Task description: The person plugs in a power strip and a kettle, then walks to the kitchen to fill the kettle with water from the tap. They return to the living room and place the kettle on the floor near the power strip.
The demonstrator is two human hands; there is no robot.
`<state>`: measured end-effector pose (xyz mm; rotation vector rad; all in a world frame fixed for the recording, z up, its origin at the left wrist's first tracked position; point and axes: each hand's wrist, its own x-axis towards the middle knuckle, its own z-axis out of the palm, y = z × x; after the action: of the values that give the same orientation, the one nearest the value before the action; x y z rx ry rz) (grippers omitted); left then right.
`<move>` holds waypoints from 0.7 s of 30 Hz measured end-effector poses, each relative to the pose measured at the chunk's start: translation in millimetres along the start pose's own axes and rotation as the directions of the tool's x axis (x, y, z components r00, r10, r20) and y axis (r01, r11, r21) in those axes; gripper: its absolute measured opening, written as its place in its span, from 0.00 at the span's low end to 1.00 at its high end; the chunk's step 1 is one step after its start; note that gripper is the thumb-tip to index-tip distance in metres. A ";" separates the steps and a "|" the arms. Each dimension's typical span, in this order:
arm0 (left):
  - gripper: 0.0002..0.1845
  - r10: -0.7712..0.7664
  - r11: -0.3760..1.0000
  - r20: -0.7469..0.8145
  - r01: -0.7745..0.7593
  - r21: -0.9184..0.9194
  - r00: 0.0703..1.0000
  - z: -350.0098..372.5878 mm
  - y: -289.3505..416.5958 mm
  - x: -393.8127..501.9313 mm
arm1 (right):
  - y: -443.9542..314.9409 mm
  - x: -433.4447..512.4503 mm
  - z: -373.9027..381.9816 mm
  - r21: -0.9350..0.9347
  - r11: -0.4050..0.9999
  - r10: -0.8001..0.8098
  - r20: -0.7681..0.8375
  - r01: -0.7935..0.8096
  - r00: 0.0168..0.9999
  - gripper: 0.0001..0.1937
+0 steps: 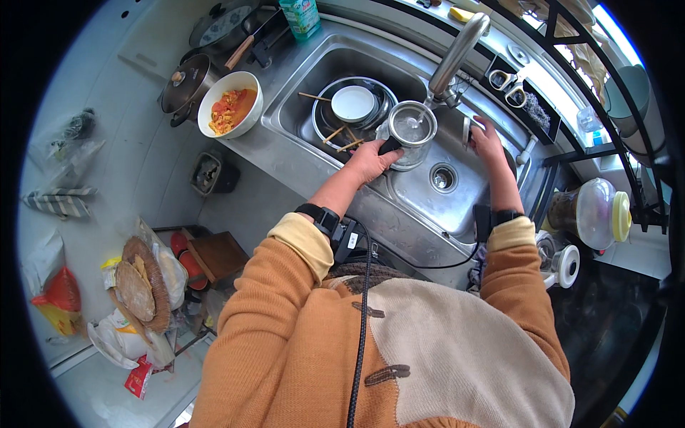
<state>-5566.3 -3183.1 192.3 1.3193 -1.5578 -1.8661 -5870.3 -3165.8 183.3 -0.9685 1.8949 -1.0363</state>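
My left hand [373, 161] grips the black handle [389, 145] of a clear glass pot [415, 152] with a metal rim. A stream of water from the steel faucet [455, 56] runs into the pot, which is held over the divider between the two sink basins. Over the right basin [428, 206], my right hand [488, 143] holds a small round lid [466, 130] on edge. Just beyond the pot, a metal bowl [319, 115] in the left basin [289, 107] holds a white bowl [353, 103] and several wooden chopsticks [334, 135].
Left of the sink stands a white bowl [256, 109] of tomato and egg, beside a lidded pot [187, 88]. A green bottle [301, 20] is behind it. Scissors [508, 88] lie on the windowsill tray. A black rack [588, 75] and a large plastic jar [595, 214] are at right.
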 end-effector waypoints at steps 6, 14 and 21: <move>0.19 -0.004 0.999 -0.005 0.005 0.037 1.000 0.2 -2.2 2.0 | 26.4 -54.9 -22.2 0.142 0.990 0.012 -0.062 -0.003 0.998 0.14; 0.19 -0.052 0.998 -0.010 0.053 0.016 0.999 0.6 1.9 0.7 | 31.4 -109.9 -24.3 0.248 0.968 -0.007 -0.047 0.019 0.999 0.07; 0.19 -0.013 1.000 -0.062 0.014 0.017 0.998 4.8 -6.4 4.3 | 33.0 -138.2 -28.1 0.243 0.967 -0.073 -0.035 0.080 0.997 0.07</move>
<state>-5570.6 -3181.6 184.4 1.3852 -1.5408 -1.8054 -5844.0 -3024.3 199.7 -0.8933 1.7114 -1.2998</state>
